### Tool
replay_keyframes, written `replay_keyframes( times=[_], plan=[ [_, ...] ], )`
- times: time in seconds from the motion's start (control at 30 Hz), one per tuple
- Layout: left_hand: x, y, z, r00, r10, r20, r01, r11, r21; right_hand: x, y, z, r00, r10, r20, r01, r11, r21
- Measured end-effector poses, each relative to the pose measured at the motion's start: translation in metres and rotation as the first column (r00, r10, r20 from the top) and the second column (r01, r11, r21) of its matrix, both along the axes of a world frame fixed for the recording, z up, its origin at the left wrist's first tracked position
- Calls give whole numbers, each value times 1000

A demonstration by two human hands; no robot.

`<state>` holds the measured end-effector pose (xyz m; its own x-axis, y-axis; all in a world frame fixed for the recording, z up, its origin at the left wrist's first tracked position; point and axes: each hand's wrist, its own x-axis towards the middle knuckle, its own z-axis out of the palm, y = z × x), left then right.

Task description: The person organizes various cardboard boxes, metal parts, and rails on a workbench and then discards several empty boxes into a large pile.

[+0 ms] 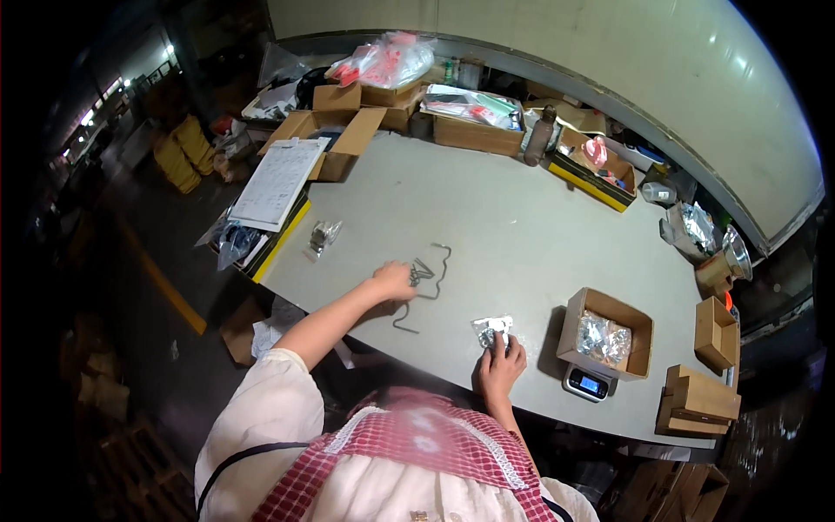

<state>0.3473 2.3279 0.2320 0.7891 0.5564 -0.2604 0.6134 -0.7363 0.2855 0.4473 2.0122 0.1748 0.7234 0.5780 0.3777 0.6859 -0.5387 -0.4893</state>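
Note:
My left hand point(396, 280) is on the grey table with its fingers curled at a cluster of short bent metal hooks point(421, 271). Just right of it lies a long wavy bent metal rod point(444, 271), and a similar bent rod point(404, 322) is on the near side. Closer to the front edge, my right hand point(503, 367) has its fingertips pressed on a small clear plastic bag point(493, 329) of shiny metal parts. Another small bag of parts point(323, 237) rests by the table's left side.
At right, an open cardboard box point(570, 326) with bagged metal parts sits on a digital scale point(587, 383). Small cartons point(698, 400) stand at the right corner. Filled boxes point(478, 135) and a brown bottle point(540, 137) line the back. A clipboard point(278, 183) lies at far left.

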Motion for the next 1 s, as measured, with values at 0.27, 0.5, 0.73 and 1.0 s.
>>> replay_keyframes(
  times=[0.27, 0.5, 0.73, 1.0],
  plan=[
    [60, -34, -41, 984, 168, 66, -176, 976, 126, 4, 0, -10, 999, 3, 51, -1, 1000, -29],
    [67, -40, -43, 914, 106, 392, -122, 992, 16, 8, -4, -14, 999, -2, 46, 3, 1000, -26],
    [4, -12, -32, 903, 154, 401, -148, 988, -46, 7, -2, -13, 999, 12, 46, -11, 1000, -28],
    [-8, -30, -39, 995, 4, 100, -3, 1000, -8, 10, 4, -9, 997, 31, 64, -25, 996, -83]
  ],
)
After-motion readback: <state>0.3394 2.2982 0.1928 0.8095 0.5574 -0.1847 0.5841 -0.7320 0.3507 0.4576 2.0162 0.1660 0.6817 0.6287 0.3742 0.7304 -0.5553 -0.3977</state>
